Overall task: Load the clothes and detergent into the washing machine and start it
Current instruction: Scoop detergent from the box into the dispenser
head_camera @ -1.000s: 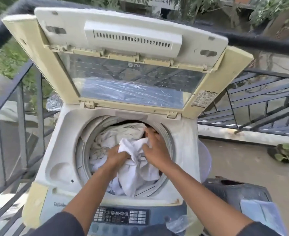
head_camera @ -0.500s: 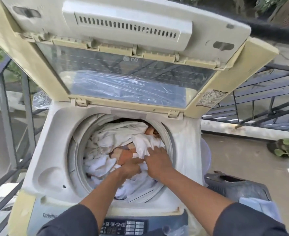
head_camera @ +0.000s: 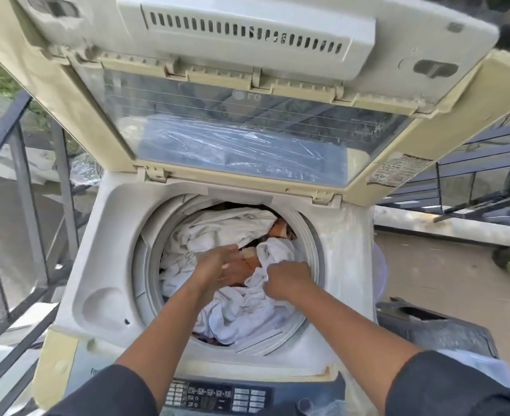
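Top-load washing machine [head_camera: 350, 265] is standing w/ its lid [head_camera: 247, 94] propped up at the far side, glass window facing the camera. Drum opening is packed w/ clothes: mostly white fabric [head_camera: 217, 229], plus an orange-brown piece [head_camera: 280, 229] showing at the far right & centre. Both arms are reaching in from the near edge. Left hand [head_camera: 214, 262] is lying over the pile near centre, fingers spread & fairly straight, pressing on the laundry, not clamped on anything. Right hand [head_camera: 286, 280] is just right of it, fingers curled, pinching a fold of white cloth [head_camera: 273, 253] that's sitting at the right side of the drum. Control panel [head_camera: 217, 397] is running along the near edge, btwn the dark sleeves. Metal railing [head_camera: 22, 163] is standing left of the machine; a dark bin [head_camera: 428, 328] is sitting near right.
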`<state>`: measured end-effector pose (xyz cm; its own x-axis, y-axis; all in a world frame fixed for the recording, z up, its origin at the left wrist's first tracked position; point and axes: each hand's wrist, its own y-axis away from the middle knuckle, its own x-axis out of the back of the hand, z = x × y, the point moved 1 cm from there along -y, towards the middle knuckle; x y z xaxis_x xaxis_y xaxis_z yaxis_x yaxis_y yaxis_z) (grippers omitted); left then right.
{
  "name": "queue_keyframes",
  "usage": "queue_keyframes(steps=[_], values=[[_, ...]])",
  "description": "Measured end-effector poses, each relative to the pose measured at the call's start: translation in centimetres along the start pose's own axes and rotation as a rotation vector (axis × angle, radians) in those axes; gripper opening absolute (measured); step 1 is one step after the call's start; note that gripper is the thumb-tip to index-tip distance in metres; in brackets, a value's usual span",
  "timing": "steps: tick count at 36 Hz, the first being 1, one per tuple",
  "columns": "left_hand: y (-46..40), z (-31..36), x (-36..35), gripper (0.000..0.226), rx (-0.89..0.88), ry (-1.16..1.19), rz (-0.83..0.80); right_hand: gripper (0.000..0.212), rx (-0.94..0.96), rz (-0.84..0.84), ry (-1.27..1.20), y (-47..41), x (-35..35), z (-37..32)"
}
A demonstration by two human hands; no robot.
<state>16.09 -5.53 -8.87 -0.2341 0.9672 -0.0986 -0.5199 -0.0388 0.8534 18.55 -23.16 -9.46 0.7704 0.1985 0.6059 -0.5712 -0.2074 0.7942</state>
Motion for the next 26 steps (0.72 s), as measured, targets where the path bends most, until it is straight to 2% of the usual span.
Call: queue_keyframes(steps=[2, 4, 6, 9, 12, 18, 26], values=[[-0.2, 1.0, 0.1, 0.031, -0.024, 0.184, -0.018, 0.043, -0.02, 0.084, -0.289, 0.0, 1.8, -0.3], [-0.6, 1.9, 0.3, 0.034, -0.052, 0.381, -0.044, 0.032, -0.039, 0.178, -0.658, 0.0, 3.3, -0.8], [-1.1, 3.0, 0.3, 0.038, -0.074, 0.516, -0.064, 0.018, -0.054, 0.198, -1.108, 0.1, 4.9, -1.4], [-1.0, 5.0, -0.2, 0.046, -0.104, 0.623, -0.079, 0.014, -0.106, 0.012, -1.77, 0.5, 6.6, -1.9], [-0.7, 6.6, -0.8, 0.052, -0.127, 0.694, -0.098, 0.012, -0.077, -0.054, -2.214, 0.5, 7.7, -1.8], [-0.2, 7.8, -1.7, 0.062, -0.113, 0.798, -0.152, 0.014, -0.043, 0.009, -2.478, 0.2, 8.7, -2.1], [-0.4, 7.9, -1.6, 0.067, -0.135, 0.761, -0.176, 0.021, -0.03, 0.033, -2.528, 0.0, 8.3, -2.3]])
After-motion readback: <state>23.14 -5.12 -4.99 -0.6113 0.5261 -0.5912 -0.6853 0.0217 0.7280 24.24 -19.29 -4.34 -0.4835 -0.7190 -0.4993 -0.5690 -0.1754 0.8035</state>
